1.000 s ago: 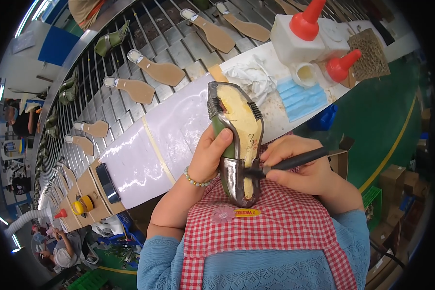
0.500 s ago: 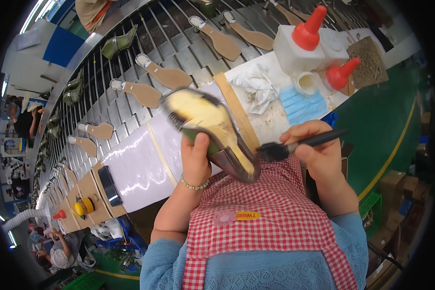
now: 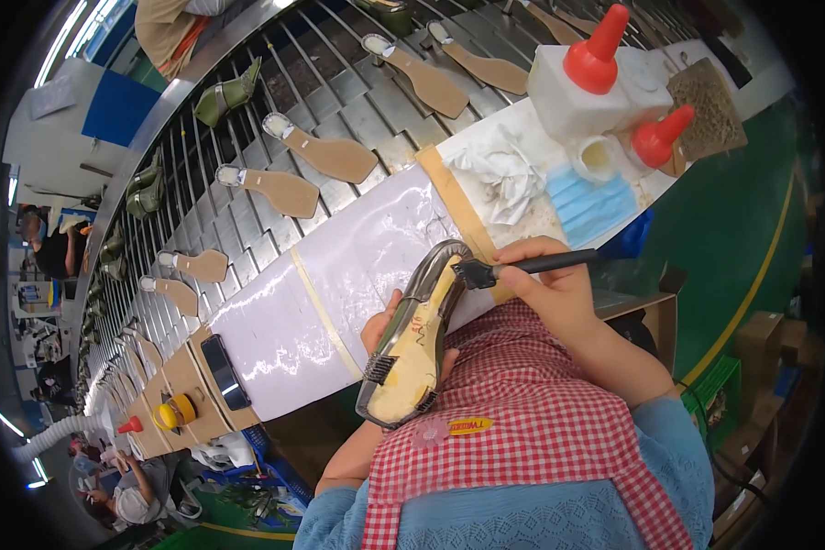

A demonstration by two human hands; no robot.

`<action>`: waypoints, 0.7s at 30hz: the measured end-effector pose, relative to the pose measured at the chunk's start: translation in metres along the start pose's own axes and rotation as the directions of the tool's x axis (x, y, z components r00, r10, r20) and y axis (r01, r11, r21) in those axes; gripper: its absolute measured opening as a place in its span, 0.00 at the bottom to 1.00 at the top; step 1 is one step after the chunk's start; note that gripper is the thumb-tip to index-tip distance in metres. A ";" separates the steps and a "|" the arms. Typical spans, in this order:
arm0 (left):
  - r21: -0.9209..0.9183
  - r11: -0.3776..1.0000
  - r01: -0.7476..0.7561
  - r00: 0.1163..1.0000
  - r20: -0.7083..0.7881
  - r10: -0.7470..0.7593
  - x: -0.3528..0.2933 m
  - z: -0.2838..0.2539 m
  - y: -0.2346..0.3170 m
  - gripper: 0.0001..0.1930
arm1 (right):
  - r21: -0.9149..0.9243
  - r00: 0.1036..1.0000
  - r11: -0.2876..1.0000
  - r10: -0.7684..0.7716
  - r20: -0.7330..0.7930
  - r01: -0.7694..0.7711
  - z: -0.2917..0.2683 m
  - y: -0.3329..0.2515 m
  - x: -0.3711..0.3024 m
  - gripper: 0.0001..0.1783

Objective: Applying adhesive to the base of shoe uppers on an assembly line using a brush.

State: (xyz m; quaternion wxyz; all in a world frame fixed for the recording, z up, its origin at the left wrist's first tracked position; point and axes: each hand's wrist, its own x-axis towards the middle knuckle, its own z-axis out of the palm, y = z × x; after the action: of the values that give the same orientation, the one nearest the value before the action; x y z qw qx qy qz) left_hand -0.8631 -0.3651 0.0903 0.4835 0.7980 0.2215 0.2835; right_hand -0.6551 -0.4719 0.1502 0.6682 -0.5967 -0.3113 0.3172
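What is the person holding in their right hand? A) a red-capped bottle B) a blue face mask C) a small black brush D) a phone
C: the right hand grips a small black brush with its bristles against the shoe that the left hand holds; the red-capped bottles, the blue face mask and the phone all lie on the workbench.

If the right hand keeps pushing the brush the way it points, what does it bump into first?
The right hand aims the black brush leftward, so its bristles would likely meet the shoe held in the left hand; they look almost touching, though depth is unclear.
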 end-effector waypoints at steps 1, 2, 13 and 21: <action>-0.052 0.999 -0.008 1.000 -0.028 0.007 -0.001 0.002 -0.003 0.46 | -0.011 1.000 1.000 0.005 0.026 -0.005 0.002 0.005 0.001 0.10; -0.104 0.994 -0.017 0.998 -0.056 0.011 -0.003 0.002 -0.005 0.46 | -0.009 1.000 1.000 0.008 0.024 -0.007 0.004 0.007 0.001 0.10; 0.074 0.995 -0.059 0.998 0.016 0.058 -0.005 -0.007 -0.009 0.49 | -0.252 0.987 0.955 -0.154 0.037 0.158 0.024 0.005 0.002 0.07; 0.068 0.994 -0.089 0.996 -0.002 0.089 -0.004 -0.007 -0.010 0.48 | 0.006 0.989 0.999 0.049 0.138 -0.050 0.030 0.005 -0.001 0.07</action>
State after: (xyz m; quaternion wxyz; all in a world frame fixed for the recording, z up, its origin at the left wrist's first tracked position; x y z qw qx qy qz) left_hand -0.8714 -0.3587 0.0835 0.4424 0.8223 0.1966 0.2991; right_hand -0.6795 -0.4539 0.1480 0.6400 -0.5776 -0.3401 0.3756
